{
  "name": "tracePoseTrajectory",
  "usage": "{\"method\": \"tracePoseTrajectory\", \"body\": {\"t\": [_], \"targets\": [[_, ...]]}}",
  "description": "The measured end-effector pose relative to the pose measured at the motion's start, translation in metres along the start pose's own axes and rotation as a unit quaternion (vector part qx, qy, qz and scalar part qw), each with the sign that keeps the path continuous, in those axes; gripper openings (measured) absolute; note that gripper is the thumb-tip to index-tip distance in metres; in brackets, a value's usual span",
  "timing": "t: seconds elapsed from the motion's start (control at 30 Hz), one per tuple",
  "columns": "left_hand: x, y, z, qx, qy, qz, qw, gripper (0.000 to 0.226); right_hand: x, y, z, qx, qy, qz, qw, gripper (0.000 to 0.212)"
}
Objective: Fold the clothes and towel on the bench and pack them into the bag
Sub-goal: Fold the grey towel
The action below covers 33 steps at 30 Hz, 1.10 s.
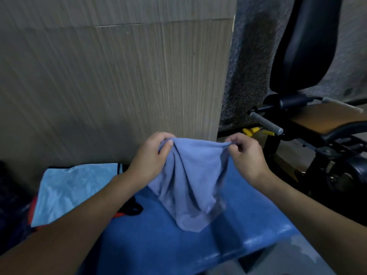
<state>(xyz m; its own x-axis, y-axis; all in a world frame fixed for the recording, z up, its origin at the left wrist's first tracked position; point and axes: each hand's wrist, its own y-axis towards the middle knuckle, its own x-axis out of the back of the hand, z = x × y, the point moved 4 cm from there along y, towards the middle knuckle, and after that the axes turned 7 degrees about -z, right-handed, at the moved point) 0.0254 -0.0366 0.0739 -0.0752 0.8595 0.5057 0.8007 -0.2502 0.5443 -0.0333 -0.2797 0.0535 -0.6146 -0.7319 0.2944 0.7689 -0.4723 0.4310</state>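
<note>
A grey-blue garment [190, 179] hangs above the blue bench [248, 221], its lower end resting on the bench top. My left hand [151, 157] pinches its upper left edge and my right hand [246, 155] pinches its upper right edge, so the cloth is stretched between them and droops in folds. A light blue towel [71, 189] lies flat on the left part of the bench. Under the towel's left side a dark bag [12, 205] shows, with a red trim and a black strap [133, 209] beside it.
A wood-grain wall panel [119, 76] stands right behind the bench. To the right is a gym machine with a black padded back [305, 46], a grey handle bar [266, 124] and a brown seat pad [325, 118]. Grey floor shows below the bench's front edge.
</note>
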Motion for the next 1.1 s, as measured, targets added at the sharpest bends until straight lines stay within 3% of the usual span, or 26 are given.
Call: {"method": "tracePoseTrajectory", "body": {"t": [0.1,0.2,0.33,0.43,0.47,0.6,0.7,0.77,0.97,1.03,1.1], "targets": [[-0.017,-0.026,0.006,-0.025,0.04,0.074,0.996,0.022,0.011,-0.019,-0.02,-0.052,-0.033,-0.004,0.998,0.028],[-0.032,-0.058,0.018,0.04,0.064,0.121,0.99,0.041,0.012,-0.042,-0.057,-0.114,-0.123,0.048,0.985,0.032],[-0.04,-0.089,0.059,0.102,0.15,0.138,0.974,0.031,0.009,-0.077,-0.103,-0.186,-0.189,0.084,0.96,0.045],[-0.043,-0.104,0.083,0.148,0.209,0.155,0.954,0.021,0.005,-0.093,-0.114,-0.205,-0.224,0.124,0.945,0.022],[-0.045,-0.108,0.087,0.161,0.229,0.159,0.947,0.024,0.003,-0.097,-0.115,-0.203,-0.239,0.146,0.938,0.015],[-0.045,-0.116,0.096,0.19,0.249,0.105,0.944,0.036,-0.004,-0.104,-0.114,-0.194,-0.275,0.161,0.928,0.036],[-0.047,-0.115,0.093,0.231,0.224,0.112,0.94,0.039,-0.011,-0.105,-0.118,-0.219,-0.289,0.174,0.916,0.024],[-0.048,-0.113,0.09,0.253,0.199,0.099,0.941,0.039,-0.015,-0.104,-0.116,-0.204,-0.265,0.176,0.926,0.022],[-0.041,-0.102,0.093,0.343,0.095,0.056,0.933,0.039,0.006,-0.089,-0.114,-0.188,-0.13,0.032,0.973,0.009],[-0.037,-0.097,0.083,0.344,0.04,0.044,0.937,0.023,0.02,-0.083,-0.104,-0.177,-0.104,-0.009,0.979,0.007],[-0.028,-0.088,0.068,0.313,0.007,-0.007,0.95,0.025,0.037,-0.074,-0.092,-0.17,-0.068,-0.065,0.981,0.005]]}}
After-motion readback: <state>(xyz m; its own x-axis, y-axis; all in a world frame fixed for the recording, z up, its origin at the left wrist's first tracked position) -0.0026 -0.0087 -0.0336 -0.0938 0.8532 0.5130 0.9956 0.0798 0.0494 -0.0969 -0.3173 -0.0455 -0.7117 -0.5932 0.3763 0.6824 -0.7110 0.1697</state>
